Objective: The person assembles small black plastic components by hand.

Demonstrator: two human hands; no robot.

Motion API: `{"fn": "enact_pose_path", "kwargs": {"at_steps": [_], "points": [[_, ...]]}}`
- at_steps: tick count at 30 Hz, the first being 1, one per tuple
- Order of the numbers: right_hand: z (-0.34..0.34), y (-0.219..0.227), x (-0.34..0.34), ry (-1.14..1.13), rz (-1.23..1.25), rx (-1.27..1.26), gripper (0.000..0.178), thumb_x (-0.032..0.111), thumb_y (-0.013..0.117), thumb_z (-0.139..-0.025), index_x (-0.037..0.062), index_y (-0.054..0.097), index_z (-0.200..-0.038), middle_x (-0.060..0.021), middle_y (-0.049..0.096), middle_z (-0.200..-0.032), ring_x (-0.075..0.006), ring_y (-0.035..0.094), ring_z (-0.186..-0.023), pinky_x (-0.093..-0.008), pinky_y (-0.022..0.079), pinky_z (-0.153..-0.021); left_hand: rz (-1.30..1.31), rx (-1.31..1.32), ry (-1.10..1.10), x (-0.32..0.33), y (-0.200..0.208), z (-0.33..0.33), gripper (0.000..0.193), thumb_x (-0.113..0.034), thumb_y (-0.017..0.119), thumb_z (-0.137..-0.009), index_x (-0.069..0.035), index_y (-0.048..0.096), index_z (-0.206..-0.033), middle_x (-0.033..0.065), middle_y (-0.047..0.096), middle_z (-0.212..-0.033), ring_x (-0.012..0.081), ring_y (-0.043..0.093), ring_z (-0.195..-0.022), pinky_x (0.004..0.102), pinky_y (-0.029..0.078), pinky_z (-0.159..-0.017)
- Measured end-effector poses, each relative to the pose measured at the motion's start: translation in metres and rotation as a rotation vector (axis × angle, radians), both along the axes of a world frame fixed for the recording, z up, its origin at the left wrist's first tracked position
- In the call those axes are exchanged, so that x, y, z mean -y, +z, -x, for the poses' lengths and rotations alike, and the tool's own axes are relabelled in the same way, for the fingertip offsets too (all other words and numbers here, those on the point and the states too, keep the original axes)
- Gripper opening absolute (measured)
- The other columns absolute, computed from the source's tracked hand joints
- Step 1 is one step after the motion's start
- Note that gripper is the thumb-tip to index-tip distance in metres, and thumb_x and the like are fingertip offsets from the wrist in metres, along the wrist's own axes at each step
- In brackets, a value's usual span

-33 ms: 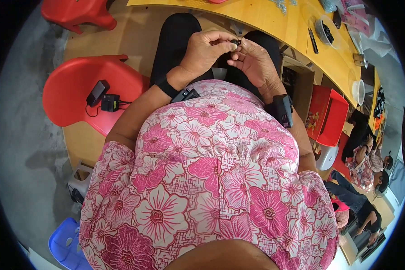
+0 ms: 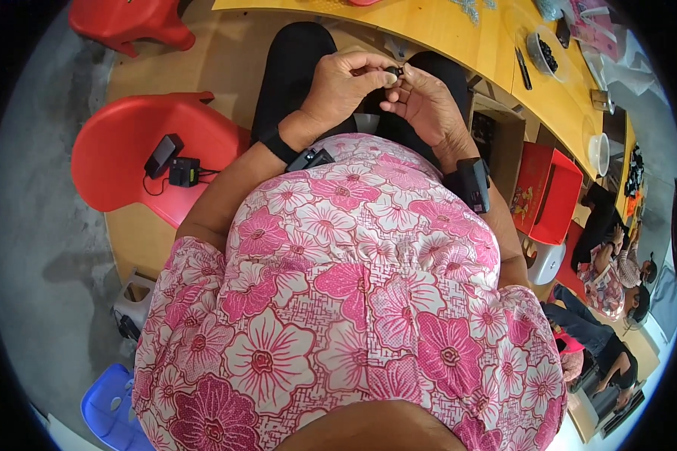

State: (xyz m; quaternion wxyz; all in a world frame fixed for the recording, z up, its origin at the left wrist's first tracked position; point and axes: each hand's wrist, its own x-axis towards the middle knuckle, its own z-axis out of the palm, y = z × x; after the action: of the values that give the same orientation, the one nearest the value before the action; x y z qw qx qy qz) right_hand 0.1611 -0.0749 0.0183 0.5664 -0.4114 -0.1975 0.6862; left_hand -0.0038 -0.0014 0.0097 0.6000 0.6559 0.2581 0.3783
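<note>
Above my lap, my left hand (image 2: 346, 86) pinches a small black piece (image 2: 393, 71) between thumb and forefinger. My right hand (image 2: 426, 105) meets it from the other side, thumb and forefinger closed at the piece's right end, the other fingers curled loosely below. Fingertips cover most of the piece, so its exact kind cannot be made out. On the yellow table (image 2: 429, 30) to the right of my hands stands a clear round tub (image 2: 535, 49) holding black pieces (image 2: 549, 56). A black pen-like tool (image 2: 523, 69) lies beside the tub.
A red chair (image 2: 105, 150) at my left carries black box-shaped devices (image 2: 182, 171) with cables. Under the table's right side are an open cardboard box (image 2: 511, 120) and a red box (image 2: 560, 195). Other people (image 2: 605, 353) sit at far right. A blue stool (image 2: 109, 406) stands lower left.
</note>
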Motion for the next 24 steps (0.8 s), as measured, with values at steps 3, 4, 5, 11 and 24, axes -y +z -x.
{"fn": "enact_pose_path", "kwargs": {"at_steps": [3,4,5,11,24], "points": [[-0.002,0.005,-0.001,0.071,0.02,-0.006,0.027,0.028,0.059,-0.091,0.0011,0.062,-0.091,-0.0061,0.062,-0.083,-0.0142,0.06,-0.071,-0.0355,0.054,-0.074,0.041,-0.002,-0.02,-0.001,0.0,0.0,0.018,-0.011,0.068,-0.082,0.001,0.068,-0.097,0.0042,0.061,-0.088,0.0106,0.06,-0.08,0.022,0.049,-0.072],[-0.002,0.006,-0.002,0.099,0.019,-0.007,0.029,0.03,0.058,-0.091,0.0012,0.062,-0.091,-0.0061,0.062,-0.082,-0.0138,0.06,-0.071,-0.0354,0.054,-0.074,0.041,-0.002,-0.02,-0.002,-0.001,0.0,0.018,-0.011,0.068,-0.082,0.001,0.068,-0.097,0.0042,0.061,-0.088,0.0106,0.06,-0.08,0.022,0.049,-0.072],[-0.002,0.006,-0.002,0.099,0.02,-0.007,0.029,0.03,0.058,-0.091,0.0012,0.062,-0.091,-0.0061,0.062,-0.082,-0.0138,0.06,-0.071,-0.0354,0.054,-0.074,-0.006,-0.015,-0.01,-0.003,-0.002,0.0,0.019,-0.011,0.068,-0.083,0.001,0.068,-0.097,0.0041,0.061,-0.088,0.0108,0.06,-0.08,0.022,0.049,-0.072],[-0.005,0.009,-0.002,0.13,-0.028,0.038,0.028,0.028,0.056,-0.093,0.0004,0.062,-0.092,-0.0049,0.061,-0.081,-0.0109,0.056,-0.066,-0.0322,0.055,-0.071,-0.062,-0.029,-0.002,-0.003,-0.005,-0.001,0.019,-0.012,0.068,-0.083,0.0,0.068,-0.098,0.0037,0.06,-0.087,0.0107,0.06,-0.08,0.0219,0.049,-0.072],[0.002,0.015,-0.003,0.14,-0.118,0.254,0.024,0.025,0.052,-0.095,0.0017,0.057,-0.094,-0.0018,0.053,-0.076,-0.0084,0.044,-0.058,-0.0291,0.054,-0.065,0.029,0.081,-0.08,-0.003,-0.015,-0.005,0.029,-0.009,0.066,-0.085,-0.002,0.061,-0.113,0.0025,0.06,-0.092,0.0081,0.06,-0.081,0.0203,0.049,-0.069]]}}
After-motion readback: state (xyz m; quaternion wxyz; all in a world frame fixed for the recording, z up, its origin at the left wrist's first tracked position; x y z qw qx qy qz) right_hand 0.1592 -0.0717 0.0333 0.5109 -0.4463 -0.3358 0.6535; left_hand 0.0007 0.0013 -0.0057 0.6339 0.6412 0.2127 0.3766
